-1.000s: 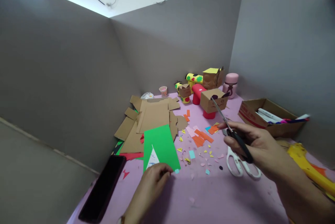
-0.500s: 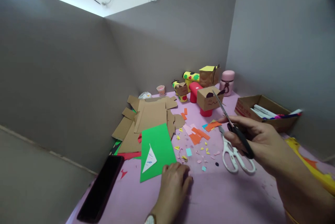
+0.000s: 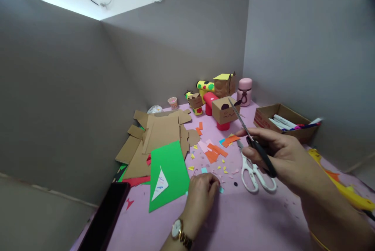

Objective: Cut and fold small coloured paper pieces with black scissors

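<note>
My right hand (image 3: pixel 281 157) holds black-handled scissors (image 3: pixel 243 124) in the air, their blades closed and pointing up and away to the left. Under it on the table lies a pair of white-handled scissors (image 3: pixel 252 176). My left hand (image 3: pixel 203 191), with a gold watch at the wrist, rests on the table with its fingers curled down. Whether anything is between those fingers is hidden. Just left of it lies a green sheet (image 3: pixel 175 176) with a white paper triangle (image 3: pixel 161 185) on top. Small yellow, pink and blue scraps surround the left fingers.
Flattened cardboard (image 3: pixel 162 129) lies at the back left, a phone (image 3: pixel 107 216) at the near left. Behind stand a red-bodied cardboard-headed figure (image 3: pixel 225 110), other paper animals, a paper cup (image 3: pixel 172 103) and a pink bottle (image 3: pixel 244 91). A box of markers (image 3: pixel 269 126) stands right. Grey partitions (image 3: pixel 181 43) enclose the table.
My left hand has moved right, off the green sheet's edge and over the small scraps, its fingers more curled. The right hand still holds the black-handled scissors. The view has turned slightly right.
</note>
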`<state>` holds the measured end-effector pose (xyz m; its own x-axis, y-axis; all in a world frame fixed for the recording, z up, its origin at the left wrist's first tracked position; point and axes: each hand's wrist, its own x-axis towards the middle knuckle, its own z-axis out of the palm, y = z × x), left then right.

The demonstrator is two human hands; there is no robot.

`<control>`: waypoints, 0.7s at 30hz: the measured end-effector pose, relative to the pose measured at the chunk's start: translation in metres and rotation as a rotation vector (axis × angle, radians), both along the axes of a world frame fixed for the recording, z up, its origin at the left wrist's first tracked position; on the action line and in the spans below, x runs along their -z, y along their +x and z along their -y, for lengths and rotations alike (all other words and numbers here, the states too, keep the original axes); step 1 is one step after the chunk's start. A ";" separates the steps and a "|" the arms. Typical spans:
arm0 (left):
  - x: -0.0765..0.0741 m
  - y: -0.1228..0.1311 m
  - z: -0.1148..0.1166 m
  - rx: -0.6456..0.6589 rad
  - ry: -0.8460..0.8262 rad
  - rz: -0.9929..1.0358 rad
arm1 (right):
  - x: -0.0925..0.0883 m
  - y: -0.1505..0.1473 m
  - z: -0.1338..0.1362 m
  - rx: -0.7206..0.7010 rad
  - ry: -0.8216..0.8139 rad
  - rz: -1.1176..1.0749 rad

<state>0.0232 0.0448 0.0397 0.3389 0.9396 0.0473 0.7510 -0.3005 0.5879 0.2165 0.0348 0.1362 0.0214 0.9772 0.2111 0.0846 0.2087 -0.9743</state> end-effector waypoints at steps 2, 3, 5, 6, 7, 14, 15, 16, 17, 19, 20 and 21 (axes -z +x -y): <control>0.000 0.000 -0.005 0.002 0.007 0.005 | 0.000 0.001 0.000 0.019 0.003 0.006; -0.001 -0.003 -0.008 -0.012 0.014 0.006 | 0.000 0.001 0.000 0.025 0.011 0.013; -0.005 -0.016 -0.010 -0.062 0.032 0.004 | 0.001 0.003 0.000 0.028 0.022 0.029; -0.007 -0.025 -0.009 -0.089 0.033 0.004 | 0.001 0.004 0.000 0.025 0.027 0.037; -0.010 -0.034 -0.008 -0.102 0.027 -0.001 | 0.001 0.004 0.001 0.023 0.032 0.045; -0.004 -0.065 0.041 0.017 -0.154 -0.078 | 0.002 0.000 0.001 0.024 0.029 0.062; 0.000 -0.063 0.048 0.020 -0.160 -0.119 | 0.002 -0.001 0.001 0.019 0.027 0.063; 0.004 -0.061 0.054 0.023 -0.149 -0.149 | 0.002 -0.002 0.002 0.013 0.025 0.067; 0.008 -0.059 0.057 0.022 -0.141 -0.171 | 0.002 -0.002 0.002 0.009 0.023 0.073; 0.013 -0.055 0.061 0.021 -0.129 -0.182 | 0.001 -0.002 0.002 0.001 0.021 0.078; 0.014 -0.054 0.061 0.021 -0.131 -0.175 | 0.001 -0.002 0.002 -0.003 0.018 0.078; 0.014 -0.053 0.060 0.019 -0.138 -0.160 | 0.002 -0.002 0.002 -0.006 0.011 0.075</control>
<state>-0.0303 -0.0156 0.0253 0.3497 0.9267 -0.1378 0.8332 -0.2404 0.4979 0.2145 0.0331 0.1346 -0.0011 0.9749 0.2227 0.1559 0.2202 -0.9629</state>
